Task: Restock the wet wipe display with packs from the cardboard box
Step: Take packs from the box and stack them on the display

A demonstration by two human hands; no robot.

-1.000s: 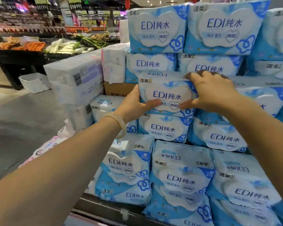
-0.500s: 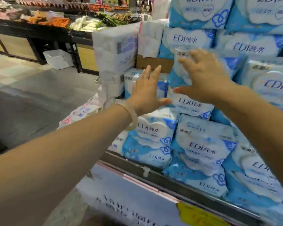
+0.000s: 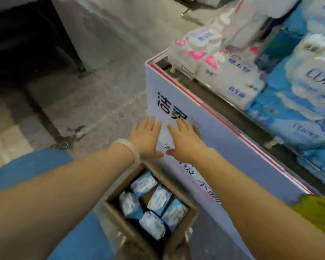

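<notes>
1. Both my hands, left hand and right hand, are spread flat, holding nothing
2. The box of packs sits below my wrists (left hand nearer), so I reach down and back

Both arms bare, extended forward and down, forearms converging toward the centre of the view. Left hand: palm down, fingers straight and slightly spread, holding nothing. Pale bangle sits at the left wrist. Right hand: palm down, fingers straight and close together, thumb out to the side (thumb tips of the two hands nearly meet). Neither hand grips anything.
</notes>
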